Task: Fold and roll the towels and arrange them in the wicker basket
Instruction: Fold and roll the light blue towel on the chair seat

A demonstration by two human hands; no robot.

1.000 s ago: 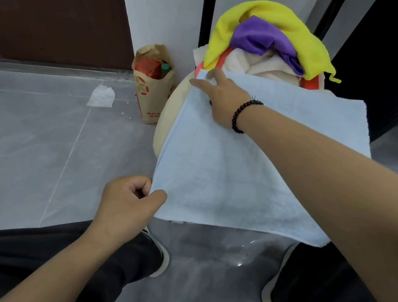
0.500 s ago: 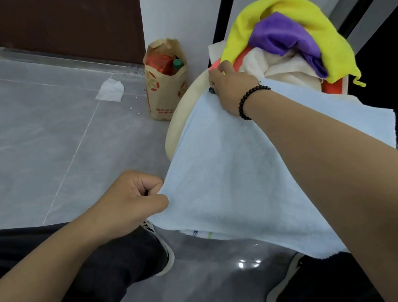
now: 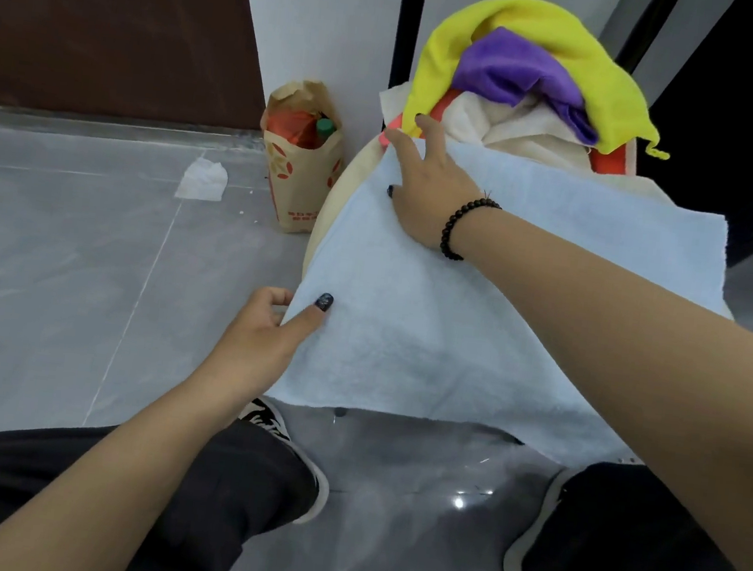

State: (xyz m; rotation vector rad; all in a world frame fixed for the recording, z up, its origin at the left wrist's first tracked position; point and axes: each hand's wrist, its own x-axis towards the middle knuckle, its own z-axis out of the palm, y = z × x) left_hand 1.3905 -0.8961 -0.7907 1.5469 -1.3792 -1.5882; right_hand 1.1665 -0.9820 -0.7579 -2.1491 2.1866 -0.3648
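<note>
A light blue towel [image 3: 445, 321] lies spread over a cream round stool [image 3: 334, 207] in front of me. My left hand [image 3: 265, 338] pinches the towel's near left edge, thumb on top and fingers curled under. My right hand [image 3: 428, 183] lies flat with spread fingers on the far left corner. Behind the towel stands a pile of a yellow towel [image 3: 548, 37], a purple towel [image 3: 511, 73] and a cream towel [image 3: 505, 126] in an orange container [image 3: 607, 161]. No wicker basket is in view.
A brown paper bag [image 3: 300, 173] with a green-capped bottle stands on the grey tile floor left of the stool. A white crumpled tissue [image 3: 203, 178] lies further left. My two legs and shoes [image 3: 294, 454] flank the floor below the towel. Black frame posts [image 3: 409, 21] rise behind.
My right hand has opened from gripping the far corner to lying flat with spread fingers. My left hand has moved up along the left edge, its thumb now on top of the towel.
</note>
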